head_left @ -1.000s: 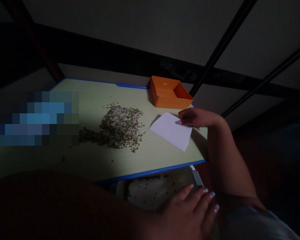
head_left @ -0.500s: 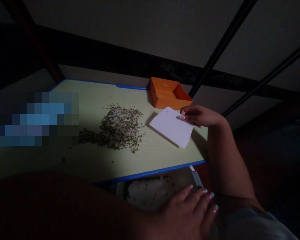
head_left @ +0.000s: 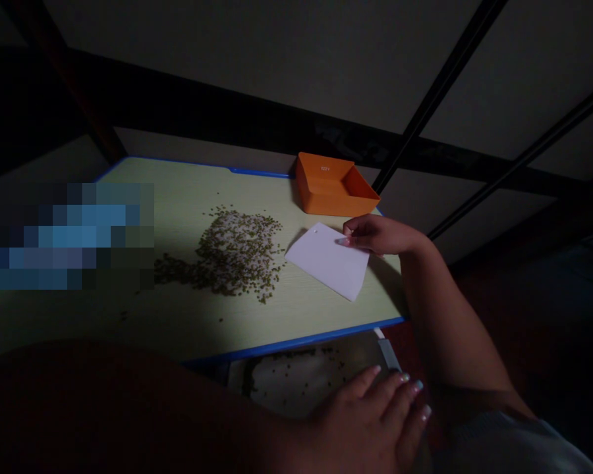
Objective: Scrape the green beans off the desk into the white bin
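My right hand [head_left: 375,235] pinches the far right edge of a white card [head_left: 329,261], which lies tilted on the pale green table [head_left: 188,316] just right of a spread pile of small green and white grains [head_left: 234,251]. The card's left edge is close to the pile. My left hand [head_left: 375,421] rests low below the table's front edge with its fingers stretched out, lying on the rim of a white tray [head_left: 296,378] that holds scattered grains.
An orange open box [head_left: 333,184] stands at the table's far right corner, just behind the card. A blurred patch covers the table's left side. Dark bars and a pale wall lie behind. The table's blue edge runs along the front.
My right hand has moved the white card leftward, nearer the grain pile, and lowered it onto the table. My left hand has stayed put.
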### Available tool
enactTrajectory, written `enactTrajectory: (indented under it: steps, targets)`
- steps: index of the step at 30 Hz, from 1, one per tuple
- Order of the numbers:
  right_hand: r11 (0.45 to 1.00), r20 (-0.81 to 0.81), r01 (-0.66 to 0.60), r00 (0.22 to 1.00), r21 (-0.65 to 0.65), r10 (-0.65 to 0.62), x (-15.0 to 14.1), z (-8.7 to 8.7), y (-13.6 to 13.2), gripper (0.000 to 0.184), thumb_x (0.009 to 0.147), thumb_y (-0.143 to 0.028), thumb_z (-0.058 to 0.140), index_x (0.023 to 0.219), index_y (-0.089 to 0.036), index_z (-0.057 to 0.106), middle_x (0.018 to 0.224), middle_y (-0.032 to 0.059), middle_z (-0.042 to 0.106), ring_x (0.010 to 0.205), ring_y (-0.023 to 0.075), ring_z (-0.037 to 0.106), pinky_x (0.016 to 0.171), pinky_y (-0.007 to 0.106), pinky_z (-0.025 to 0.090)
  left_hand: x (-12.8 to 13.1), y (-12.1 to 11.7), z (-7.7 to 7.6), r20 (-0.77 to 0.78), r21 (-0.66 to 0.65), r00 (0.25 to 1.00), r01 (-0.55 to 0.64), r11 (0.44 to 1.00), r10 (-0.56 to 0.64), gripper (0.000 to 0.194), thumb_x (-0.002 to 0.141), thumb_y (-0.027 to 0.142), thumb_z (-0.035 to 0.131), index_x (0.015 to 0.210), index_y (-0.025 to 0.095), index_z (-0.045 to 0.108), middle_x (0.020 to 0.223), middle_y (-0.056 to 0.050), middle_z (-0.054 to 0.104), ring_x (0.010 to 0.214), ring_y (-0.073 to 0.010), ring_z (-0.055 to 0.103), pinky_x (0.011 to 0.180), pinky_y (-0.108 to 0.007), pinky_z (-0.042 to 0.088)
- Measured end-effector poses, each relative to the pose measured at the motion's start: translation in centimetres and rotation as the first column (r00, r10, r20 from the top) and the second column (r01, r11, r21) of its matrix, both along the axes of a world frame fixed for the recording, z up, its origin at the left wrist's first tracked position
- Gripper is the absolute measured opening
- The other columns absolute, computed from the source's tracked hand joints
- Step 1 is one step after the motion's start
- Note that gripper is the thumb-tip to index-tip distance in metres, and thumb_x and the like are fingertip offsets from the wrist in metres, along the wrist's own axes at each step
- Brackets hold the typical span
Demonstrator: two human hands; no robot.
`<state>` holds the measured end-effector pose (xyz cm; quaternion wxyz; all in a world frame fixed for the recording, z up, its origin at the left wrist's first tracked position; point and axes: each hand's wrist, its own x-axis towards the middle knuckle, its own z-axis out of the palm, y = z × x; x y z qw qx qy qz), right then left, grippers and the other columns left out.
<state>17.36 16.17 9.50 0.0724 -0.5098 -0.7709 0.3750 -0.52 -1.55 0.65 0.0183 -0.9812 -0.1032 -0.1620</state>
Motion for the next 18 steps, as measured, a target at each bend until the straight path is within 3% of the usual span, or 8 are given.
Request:
enactTrajectory:
  steps: [8, 18]
  targets:
    - [0.969, 0.224, 0.156, 0.954, 0.190, -0.198, 0.5, 0.6, 0.3, 0.020, 0.083, -0.034, 0.051, 0.073, -0.017, 0.048, 0.054, -0.0032, 0.047, 0.040, 0.0056, 0.042, 0.038, 0.019, 0.030, 0.1, 0.0, 0.3, 0.008, -0.010, 1.000, 0.006, 1.000, -0.006, 0.044, 0.099, 0.021, 0.020, 0.132, 0.015, 0.049, 0.134, -0.003, 0.054, 0.122, -0.0164, 0.048, 0.098, -0.031, 0.035]
    - [0.945, 0.231, 0.220, 0.933, 0.242, -0.277, 1.5, 1.3, 0.6, 0.017, 0.082, -0.028, 0.055, 0.071, -0.016, 0.050, 0.053, -0.0019, 0.050, 0.043, 0.0069, 0.047, 0.041, 0.020, 0.030, -0.2, 0.7, 0.3, 0.015, 0.115, 0.999, 0.039, 0.993, -0.041, 0.042, 0.099, 0.023, 0.022, 0.132, 0.016, 0.048, 0.133, -0.003, 0.053, 0.121, -0.0163, 0.051, 0.096, -0.030, 0.038]
